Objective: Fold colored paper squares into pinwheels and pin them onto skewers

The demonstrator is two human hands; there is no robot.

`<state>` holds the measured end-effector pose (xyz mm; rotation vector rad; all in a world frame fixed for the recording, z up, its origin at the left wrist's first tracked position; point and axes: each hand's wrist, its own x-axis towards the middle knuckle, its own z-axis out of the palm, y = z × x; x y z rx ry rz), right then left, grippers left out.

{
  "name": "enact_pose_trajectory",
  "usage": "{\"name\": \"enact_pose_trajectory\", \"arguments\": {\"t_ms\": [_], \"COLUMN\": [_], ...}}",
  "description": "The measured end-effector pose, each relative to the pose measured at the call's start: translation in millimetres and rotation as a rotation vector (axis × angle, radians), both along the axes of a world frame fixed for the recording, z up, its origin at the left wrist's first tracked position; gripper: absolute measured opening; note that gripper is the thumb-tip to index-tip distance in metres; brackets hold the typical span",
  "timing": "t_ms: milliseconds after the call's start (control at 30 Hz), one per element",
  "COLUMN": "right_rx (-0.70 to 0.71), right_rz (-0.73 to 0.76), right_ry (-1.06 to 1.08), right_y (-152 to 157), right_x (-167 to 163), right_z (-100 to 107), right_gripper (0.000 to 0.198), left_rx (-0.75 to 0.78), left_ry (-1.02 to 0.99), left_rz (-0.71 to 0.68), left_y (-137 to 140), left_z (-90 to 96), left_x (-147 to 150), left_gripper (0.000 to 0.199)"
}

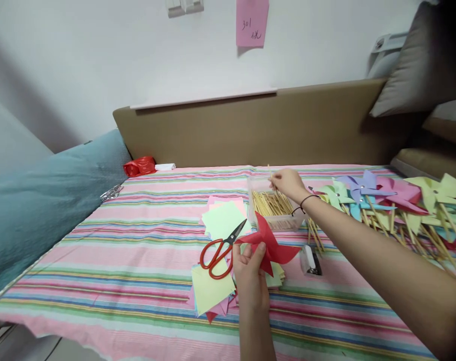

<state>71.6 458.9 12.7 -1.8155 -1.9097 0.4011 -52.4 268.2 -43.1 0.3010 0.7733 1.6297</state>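
Observation:
My left hand (250, 268) pinches a red paper pinwheel (269, 243) at its folded middle, thumb on top. Over a clear plastic box (276, 224) of thin wooden sticks (267, 203), my right hand (287, 182) has its fingers closed on one stick (269, 171), whose tip points up. Scissors with red handles (215, 259) lie on stacked paper squares, just left of my left hand. Behind them is a pile of pale green squares (224, 219); a pile with a yellow square (212, 288) on top is nearer me. The pinwheel partly covers more squares.
Finished pinwheels (363, 190) on sticks are heaped at the right. A small black and white object (310, 260) lies near the box. A red bundle (140, 166) and a clear packet (111, 192) lie at the far left. A brown backrest (231, 130) stands behind the striped cloth (119, 281).

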Motion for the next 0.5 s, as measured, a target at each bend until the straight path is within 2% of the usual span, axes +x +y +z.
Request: {"name": "enact_pose_trajectory", "arguments": {"t_ms": [100, 133, 167, 267, 333, 400, 500], "right_rx": [0.249, 0.363, 0.383, 0.130, -0.033, -0.103, -0.103], "right_rz": [-0.028, -0.026, -0.001, 0.055, 0.054, 0.030, 0.055], "right_ry": [0.186, 0.412, 0.593, 0.862, 1.008, 1.102, 1.112], "right_y": [-49.1, -71.0, -94.1, -159.3, -189.9, -207.8, -217.3], "right_x": [13.0, 17.3, 21.1, 28.2, 29.5, 29.6, 30.3], "right_z": [18.1, 18.8, 16.8, 0.0, -14.0, -25.6, -35.5], "right_gripper": [0.046, 0.042, 0.037, 0.030, 0.028, 0.028, 0.025], "left_rx": [0.034, 0.042, 0.051, 0.083, 0.109, 0.125, 0.133], "left_ry": [-0.045, -0.051, -0.055, -0.048, -0.030, -0.012, 0.011], "left_rz": [-0.023, -0.031, -0.042, -0.079, -0.086, -0.096, -0.124], "left_y": [-1.2, -1.4, -1.7, -3.7, -6.8, -11.0, -16.3], "left_z": [2.0, 2.7, 3.4, 5.8, 7.1, 7.6, 6.8], "left_x": [3.5, 4.8, 6.0, 8.8, 10.1, 11.4, 14.6], "left_gripper": [0.050, 0.051, 0.052, 0.054, 0.055, 0.057, 0.058]}}
